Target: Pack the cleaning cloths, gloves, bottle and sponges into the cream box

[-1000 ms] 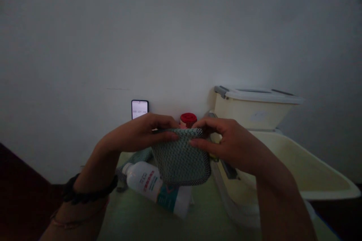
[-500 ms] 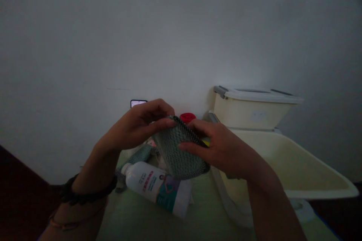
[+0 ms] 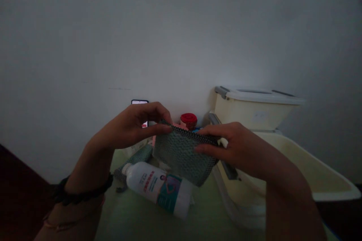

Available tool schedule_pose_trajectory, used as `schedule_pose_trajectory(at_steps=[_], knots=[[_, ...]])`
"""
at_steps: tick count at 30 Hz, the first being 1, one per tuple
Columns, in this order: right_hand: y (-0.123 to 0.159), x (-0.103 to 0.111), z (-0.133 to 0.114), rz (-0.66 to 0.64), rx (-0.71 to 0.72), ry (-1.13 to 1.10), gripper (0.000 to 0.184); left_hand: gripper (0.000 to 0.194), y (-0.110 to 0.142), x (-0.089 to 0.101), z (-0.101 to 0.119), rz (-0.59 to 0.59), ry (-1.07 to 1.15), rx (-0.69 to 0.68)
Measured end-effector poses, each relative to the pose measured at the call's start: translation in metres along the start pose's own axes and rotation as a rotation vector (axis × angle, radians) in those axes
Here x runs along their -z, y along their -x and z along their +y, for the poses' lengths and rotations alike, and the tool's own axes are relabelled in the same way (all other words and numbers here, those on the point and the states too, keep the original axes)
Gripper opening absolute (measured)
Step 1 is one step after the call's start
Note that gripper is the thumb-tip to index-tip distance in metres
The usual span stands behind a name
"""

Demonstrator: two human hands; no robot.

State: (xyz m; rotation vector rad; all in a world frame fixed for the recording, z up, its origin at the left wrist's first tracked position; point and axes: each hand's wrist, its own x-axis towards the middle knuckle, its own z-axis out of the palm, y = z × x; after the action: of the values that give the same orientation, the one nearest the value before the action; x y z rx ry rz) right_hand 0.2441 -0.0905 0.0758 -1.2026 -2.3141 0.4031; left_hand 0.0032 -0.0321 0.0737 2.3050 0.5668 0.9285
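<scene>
Between both hands hangs a grey-green woven cleaning cloth with a dark edging along its top. My left hand pinches the upper left edge between thumb and fingers. The upper right part is gripped by my right hand, thumb in front and fingers behind. Just below and left of the cloth, a white bottle with a teal label lies on its side, partly covered by the cloth. Another grey-green cloth lies behind the bottle, under my left wrist.
A pale green tabletop carries these things. A phone stands near the wall, and a red roll sits behind the cloth. To the right are an open cream bin and a lidded cream box.
The cloth is spread wider and its top edge lies flatter. My right hand has moved to the right along with its end, while my left hand has shifted slightly left.
</scene>
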Motion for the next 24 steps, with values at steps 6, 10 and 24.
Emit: schedule_pose_trajectory(at_steps=[6, 10, 24], knots=[[0.002, 0.002, -0.001, 0.017, -0.017, 0.034, 0.014, 0.020, 0.003, 0.003, 0.001, -0.204, -0.131, 0.073], [-0.003, -0.005, -0.009, 0.008, 0.016, 0.022, 0.012, 0.022, -0.001, -0.006, 0.014, -0.235, -0.256, 0.000], [0.001, 0.004, 0.000, 0.011, 0.001, -0.075, 0.031, 0.014, 0.002, -0.009, 0.021, -0.229, -0.325, -0.009]])
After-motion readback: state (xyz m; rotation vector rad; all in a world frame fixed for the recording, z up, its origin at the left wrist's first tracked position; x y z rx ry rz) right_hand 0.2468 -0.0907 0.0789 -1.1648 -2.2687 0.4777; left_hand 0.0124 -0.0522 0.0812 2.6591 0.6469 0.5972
